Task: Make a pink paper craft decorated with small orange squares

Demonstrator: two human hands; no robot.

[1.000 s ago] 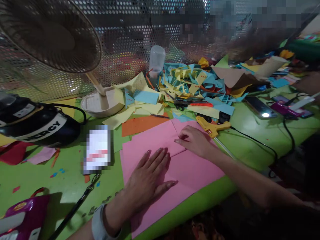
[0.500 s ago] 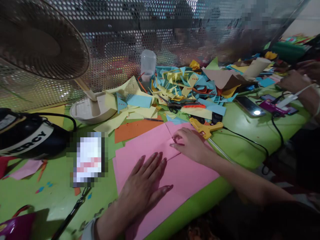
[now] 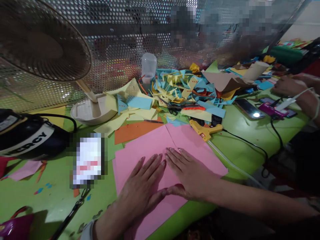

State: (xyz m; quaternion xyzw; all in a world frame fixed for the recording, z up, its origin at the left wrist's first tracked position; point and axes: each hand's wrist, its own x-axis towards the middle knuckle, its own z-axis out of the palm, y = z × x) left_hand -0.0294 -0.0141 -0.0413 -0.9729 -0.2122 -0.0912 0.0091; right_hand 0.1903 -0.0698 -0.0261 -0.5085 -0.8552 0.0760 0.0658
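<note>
The left hand (image 3: 140, 186) and right hand (image 3: 190, 175) lie open, palms down, gripping nothing, on the pink paper (image 3: 147, 143), which spreads beneath them to the worktop (image 3: 245, 136) edge. Even pressure from flat fingers, left anchoring while right smooths outward, should best keep the layers from slipping. The yellow glue gun (image 3: 206, 130) sits at one o'clock, orange paper (image 3: 132, 131) at eleven, cut scraps (image 3: 180, 86) at twelve.
</note>
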